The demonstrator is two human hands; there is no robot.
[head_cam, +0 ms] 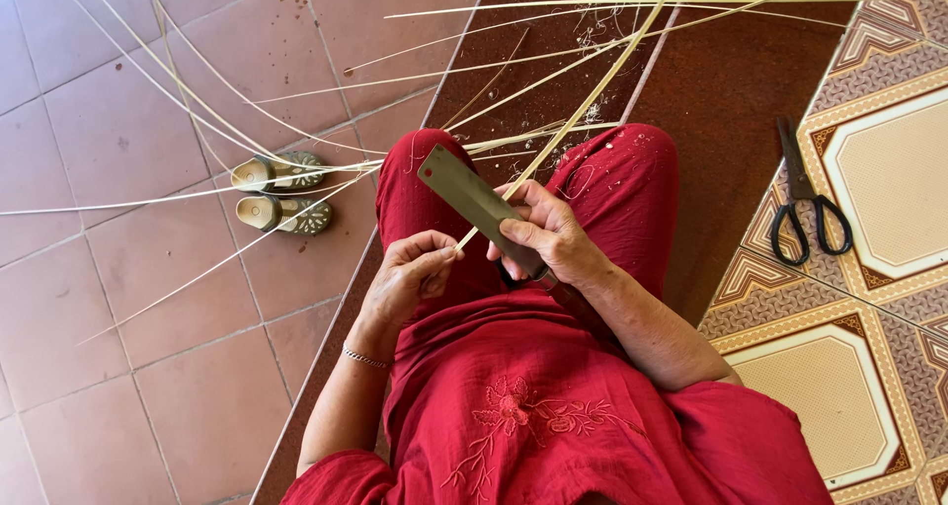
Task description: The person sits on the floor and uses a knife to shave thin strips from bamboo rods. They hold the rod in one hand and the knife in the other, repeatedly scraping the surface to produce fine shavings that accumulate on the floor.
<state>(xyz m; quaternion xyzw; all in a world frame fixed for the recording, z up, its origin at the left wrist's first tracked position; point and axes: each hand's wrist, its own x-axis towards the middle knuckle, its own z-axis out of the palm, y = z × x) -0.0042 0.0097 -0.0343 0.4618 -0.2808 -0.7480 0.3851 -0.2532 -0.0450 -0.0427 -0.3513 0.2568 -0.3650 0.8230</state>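
My right hand (546, 234) grips the handle end of a broad flat knife (469, 197) whose blade points up and to the left over my lap. A long pale bamboo strip (583, 105) runs from the far top right down across the blade. My left hand (410, 273) pinches the near end of that strip just beside the blade. I sit in red clothes, knees apart, and a thin bracelet is on my left wrist.
Several long thin bamboo strips (197, 105) fan out over the reddish floor tiles and dark red step. A pair of sandals (281, 194) lies at left. Black scissors (805, 199) rest on the patterned tiles at right.
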